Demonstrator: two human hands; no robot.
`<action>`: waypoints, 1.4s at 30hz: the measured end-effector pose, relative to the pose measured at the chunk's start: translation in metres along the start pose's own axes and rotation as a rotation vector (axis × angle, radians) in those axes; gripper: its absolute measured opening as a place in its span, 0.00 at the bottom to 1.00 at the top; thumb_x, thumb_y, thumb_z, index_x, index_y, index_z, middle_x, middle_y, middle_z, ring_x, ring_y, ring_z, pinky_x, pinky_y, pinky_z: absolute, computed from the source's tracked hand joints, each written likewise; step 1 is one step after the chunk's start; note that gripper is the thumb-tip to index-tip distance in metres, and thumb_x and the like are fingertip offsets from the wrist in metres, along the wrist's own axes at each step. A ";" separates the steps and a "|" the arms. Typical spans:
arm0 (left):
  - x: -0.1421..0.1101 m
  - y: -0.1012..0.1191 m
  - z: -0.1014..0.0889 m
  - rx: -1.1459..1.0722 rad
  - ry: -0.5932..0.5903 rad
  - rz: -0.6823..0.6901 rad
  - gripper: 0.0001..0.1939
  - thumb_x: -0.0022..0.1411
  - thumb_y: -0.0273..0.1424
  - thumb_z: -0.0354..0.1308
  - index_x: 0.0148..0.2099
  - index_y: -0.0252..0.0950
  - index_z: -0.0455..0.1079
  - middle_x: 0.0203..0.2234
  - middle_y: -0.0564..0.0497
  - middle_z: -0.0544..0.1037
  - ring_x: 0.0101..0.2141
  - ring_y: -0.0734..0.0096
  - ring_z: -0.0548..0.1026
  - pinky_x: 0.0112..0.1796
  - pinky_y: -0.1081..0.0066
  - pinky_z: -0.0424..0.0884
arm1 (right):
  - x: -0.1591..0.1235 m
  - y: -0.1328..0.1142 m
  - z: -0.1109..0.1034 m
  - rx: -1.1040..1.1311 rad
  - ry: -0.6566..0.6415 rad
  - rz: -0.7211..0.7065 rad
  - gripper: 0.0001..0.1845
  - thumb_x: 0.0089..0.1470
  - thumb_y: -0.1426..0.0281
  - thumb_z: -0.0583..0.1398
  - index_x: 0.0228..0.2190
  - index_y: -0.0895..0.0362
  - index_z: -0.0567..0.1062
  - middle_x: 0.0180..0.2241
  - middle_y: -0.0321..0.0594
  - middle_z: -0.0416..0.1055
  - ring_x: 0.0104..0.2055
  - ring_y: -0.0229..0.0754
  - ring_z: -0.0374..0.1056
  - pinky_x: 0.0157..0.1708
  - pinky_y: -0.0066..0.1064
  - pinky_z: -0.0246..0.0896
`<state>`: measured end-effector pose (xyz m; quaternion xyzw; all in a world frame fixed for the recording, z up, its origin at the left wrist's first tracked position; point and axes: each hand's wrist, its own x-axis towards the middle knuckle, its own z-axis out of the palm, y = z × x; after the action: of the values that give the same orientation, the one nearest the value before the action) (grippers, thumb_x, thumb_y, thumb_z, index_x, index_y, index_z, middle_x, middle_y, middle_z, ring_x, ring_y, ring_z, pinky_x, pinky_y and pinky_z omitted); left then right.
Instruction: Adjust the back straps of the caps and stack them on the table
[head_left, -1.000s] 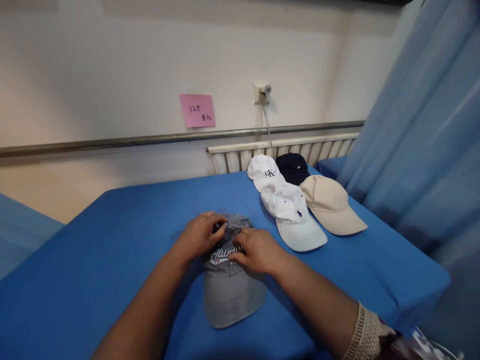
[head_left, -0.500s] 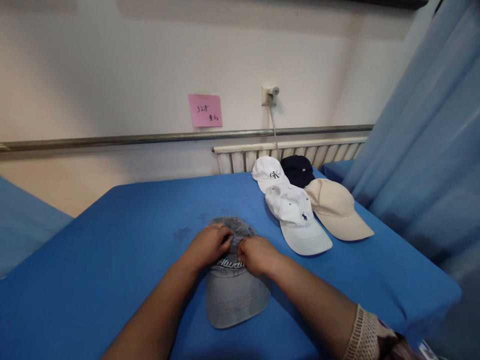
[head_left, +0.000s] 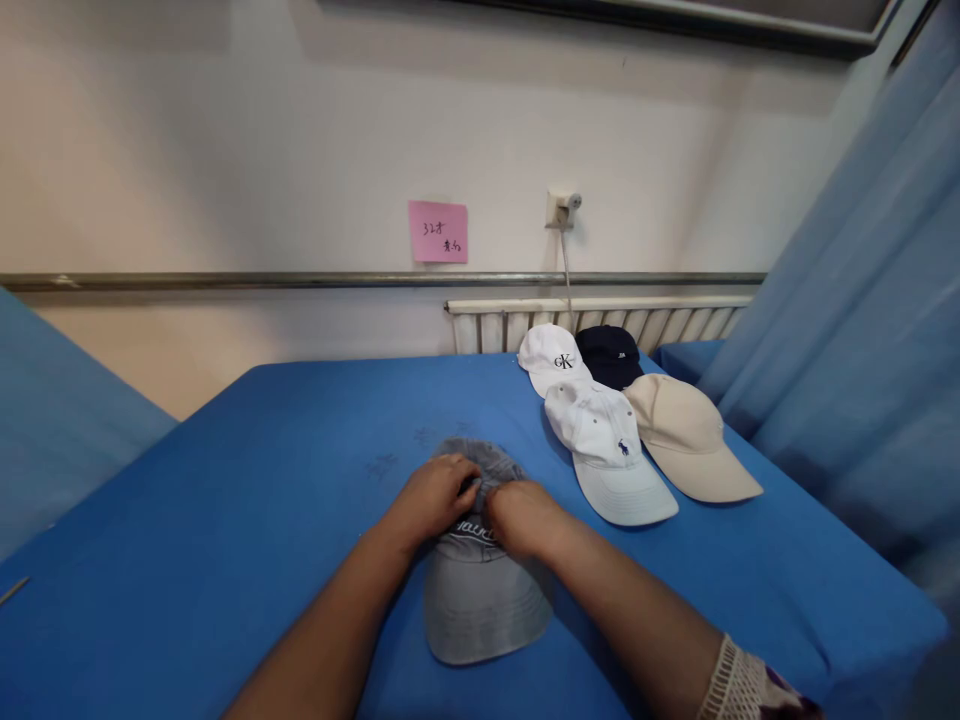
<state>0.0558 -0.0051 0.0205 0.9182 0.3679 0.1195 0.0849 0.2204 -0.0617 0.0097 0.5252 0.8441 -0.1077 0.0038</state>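
A grey baseball cap [head_left: 487,610] lies on the blue-covered bed [head_left: 247,540], its brim facing me and white lettering across its front, partly covered by my fingers. My left hand [head_left: 435,495] is closed on the left side of the crown, thumb and fingers pinching the cloth. On the crown's right side, my right hand [head_left: 525,515] has its fingers curled in against the fabric, and their tips are hidden. To the right sit a white cap with a small blue horse-rider emblem [head_left: 600,430] and a beige cap [head_left: 679,430].
Behind those stand a white cap with black letters [head_left: 551,350] and a navy cap [head_left: 607,355]. A radiator [head_left: 510,325], metal rail [head_left: 300,281] and plugged socket [head_left: 561,210] line the wall. Blue curtain [head_left: 862,330] hangs at the right.
My right hand's fingers have curled inward on the grey cap's crown, covering more of the lettering. My left hand keeps its place. The whole view has shifted, so everything sits further right.
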 end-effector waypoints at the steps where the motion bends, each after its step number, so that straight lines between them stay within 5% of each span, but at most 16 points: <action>1: 0.000 0.000 0.000 0.009 -0.005 0.001 0.07 0.60 0.28 0.55 0.39 0.36 0.74 0.34 0.47 0.78 0.37 0.63 0.74 0.38 0.67 0.66 | -0.001 0.000 0.000 0.004 0.006 -0.006 0.12 0.52 0.74 0.57 0.35 0.61 0.80 0.37 0.50 0.80 0.39 0.51 0.76 0.36 0.33 0.67; 9: -0.004 -0.002 -0.004 -0.198 0.097 -0.077 0.09 0.61 0.32 0.54 0.40 0.36 0.74 0.33 0.48 0.79 0.34 0.66 0.74 0.36 0.69 0.68 | -0.025 0.013 0.004 0.126 0.389 -0.059 0.11 0.62 0.72 0.52 0.36 0.59 0.74 0.35 0.45 0.76 0.35 0.44 0.72 0.36 0.32 0.64; 17: -0.006 0.000 -0.025 -0.562 0.329 -0.242 0.13 0.58 0.37 0.57 0.39 0.34 0.76 0.28 0.51 0.78 0.28 0.70 0.73 0.32 0.71 0.69 | -0.034 0.003 0.010 0.277 0.861 -0.292 0.07 0.61 0.75 0.53 0.35 0.56 0.71 0.33 0.43 0.73 0.37 0.43 0.69 0.37 0.35 0.66; 23: -0.011 0.003 -0.042 -0.543 0.353 -0.266 0.13 0.57 0.38 0.57 0.37 0.34 0.76 0.26 0.51 0.78 0.26 0.71 0.71 0.31 0.71 0.68 | -0.029 0.002 0.019 0.425 0.899 -0.255 0.06 0.61 0.74 0.52 0.35 0.55 0.69 0.32 0.42 0.71 0.35 0.41 0.68 0.36 0.33 0.64; 30: -0.013 0.008 -0.046 -0.392 0.296 -0.181 0.10 0.59 0.35 0.56 0.37 0.36 0.76 0.29 0.51 0.78 0.29 0.71 0.73 0.31 0.73 0.68 | -0.023 -0.008 0.014 0.458 0.780 -0.059 0.09 0.57 0.64 0.60 0.34 0.57 0.71 0.29 0.38 0.68 0.31 0.40 0.65 0.32 0.31 0.58; 38: -0.020 0.015 -0.060 -0.148 0.389 -0.049 0.08 0.63 0.33 0.54 0.40 0.38 0.73 0.33 0.50 0.78 0.36 0.67 0.73 0.39 0.68 0.67 | -0.025 -0.018 0.007 0.680 0.922 -0.124 0.12 0.61 0.67 0.54 0.27 0.55 0.70 0.24 0.37 0.67 0.28 0.38 0.64 0.30 0.30 0.58; 42: -0.019 0.016 -0.060 -0.097 0.319 0.022 0.08 0.64 0.32 0.54 0.41 0.38 0.73 0.33 0.50 0.78 0.37 0.66 0.72 0.40 0.67 0.67 | -0.019 -0.001 0.009 0.802 1.029 0.024 0.11 0.61 0.65 0.54 0.30 0.55 0.73 0.28 0.38 0.70 0.30 0.39 0.65 0.33 0.31 0.62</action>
<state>0.0363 -0.0256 0.0785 0.8864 0.3605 0.2824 0.0683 0.2267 -0.0805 0.0029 0.4797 0.6264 -0.1491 -0.5960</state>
